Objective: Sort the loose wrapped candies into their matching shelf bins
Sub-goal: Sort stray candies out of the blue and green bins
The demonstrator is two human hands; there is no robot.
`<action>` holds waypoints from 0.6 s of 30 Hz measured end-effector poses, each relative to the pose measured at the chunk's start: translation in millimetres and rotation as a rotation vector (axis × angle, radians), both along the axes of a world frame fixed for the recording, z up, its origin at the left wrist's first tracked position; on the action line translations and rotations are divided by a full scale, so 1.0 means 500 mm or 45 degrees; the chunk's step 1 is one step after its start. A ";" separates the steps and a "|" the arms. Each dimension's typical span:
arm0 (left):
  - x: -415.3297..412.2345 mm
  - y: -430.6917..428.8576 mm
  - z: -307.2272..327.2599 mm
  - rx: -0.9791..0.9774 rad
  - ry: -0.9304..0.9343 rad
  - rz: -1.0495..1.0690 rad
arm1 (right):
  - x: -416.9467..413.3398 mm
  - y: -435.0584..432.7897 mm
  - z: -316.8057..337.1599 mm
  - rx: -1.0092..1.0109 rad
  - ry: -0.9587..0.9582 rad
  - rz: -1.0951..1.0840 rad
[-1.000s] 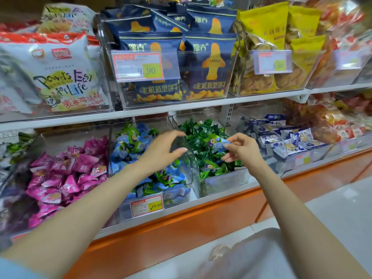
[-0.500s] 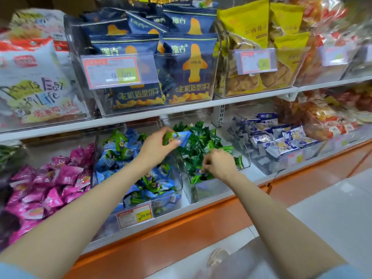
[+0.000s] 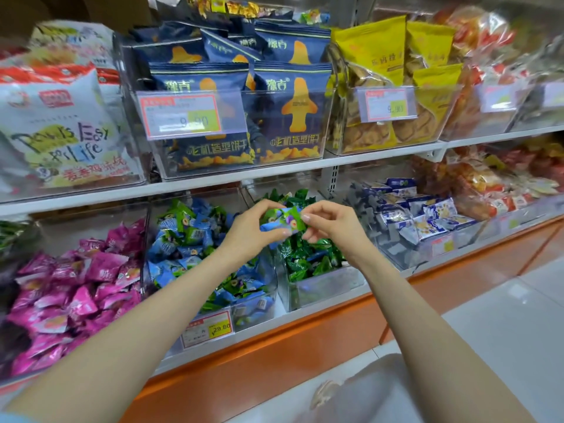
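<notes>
Both hands meet at chest height in front of the lower shelf, joined on the same wrapped candy. The left hand has its thumb and fingers curled round the candy's left end, while the right hand pinches the right end between thumb and forefinger, its other fingers loosely bent below. The candy's wrapper is blue and green with a small round picture on it; whether it is one piece or two pressed together cannot be told. It is held in the air between the two hands, clear of every bin, just above the divide between the blue-and-green bin on the left and the green bin on the right. The left forearm crosses in front of the blue-and-green bin, whose front carries a yellow price tag. Further left, a heap of pink candies fills a neighbouring bin.
</notes>
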State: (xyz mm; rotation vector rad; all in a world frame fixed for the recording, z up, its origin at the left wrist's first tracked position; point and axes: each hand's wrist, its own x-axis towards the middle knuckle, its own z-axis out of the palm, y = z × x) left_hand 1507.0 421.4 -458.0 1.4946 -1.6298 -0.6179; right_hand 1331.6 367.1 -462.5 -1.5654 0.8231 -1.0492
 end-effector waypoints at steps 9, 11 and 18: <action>0.140 0.010 -0.068 -0.117 -0.609 0.376 | -0.053 -0.079 -0.084 -0.843 1.579 -0.209; 0.148 0.011 -0.089 -0.003 -0.626 0.295 | -0.053 -0.086 -0.093 -0.922 1.678 -0.193; 0.148 0.008 -0.085 -0.002 -0.535 0.309 | -0.035 -0.109 -0.108 -0.936 1.718 -0.198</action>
